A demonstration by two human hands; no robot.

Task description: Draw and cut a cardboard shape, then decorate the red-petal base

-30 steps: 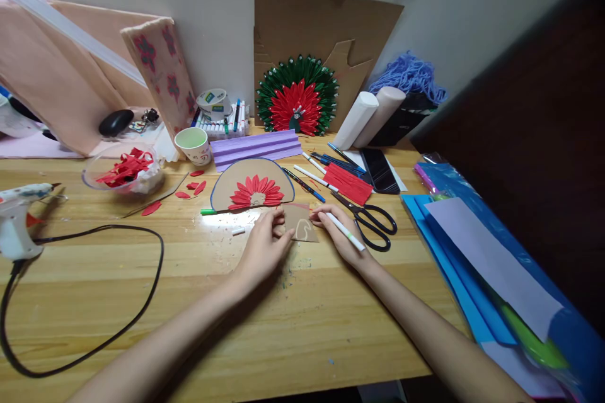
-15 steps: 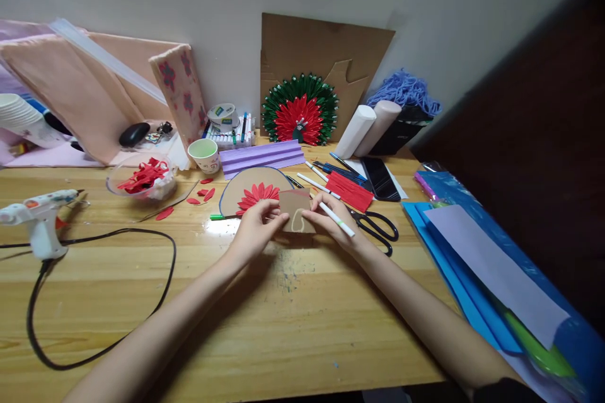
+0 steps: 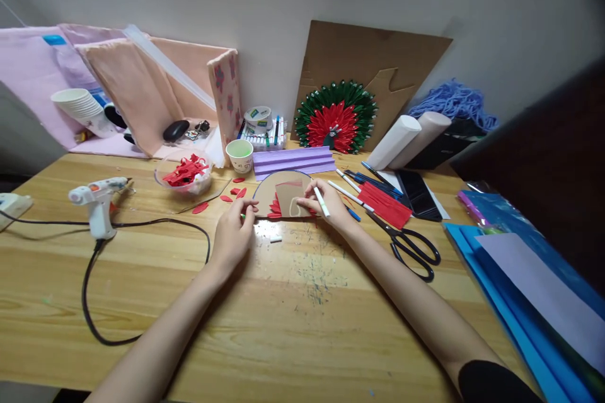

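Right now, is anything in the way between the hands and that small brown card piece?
Nothing visible does. The right hand, holding a white pen, touches the small card piece, which lies on the half-round board over its red petals. The left hand is at that board's left edge.

A glue gun (image 3: 97, 196) stands at the left of the table (image 3: 302, 327), its black cord (image 3: 161, 221) looping toward the near edge. Farther back a clear bowl (image 3: 186, 171) holds red scraps, with a paper cup (image 3: 239, 155) just beside it. Against the wall leans a cardboard sheet (image 3: 378, 56), fronted by a green-and-red rosette (image 3: 336, 117). Scissors (image 3: 411, 245) lie to the right, near blue sheets (image 3: 520, 302) and what may be a phone (image 3: 418, 186).
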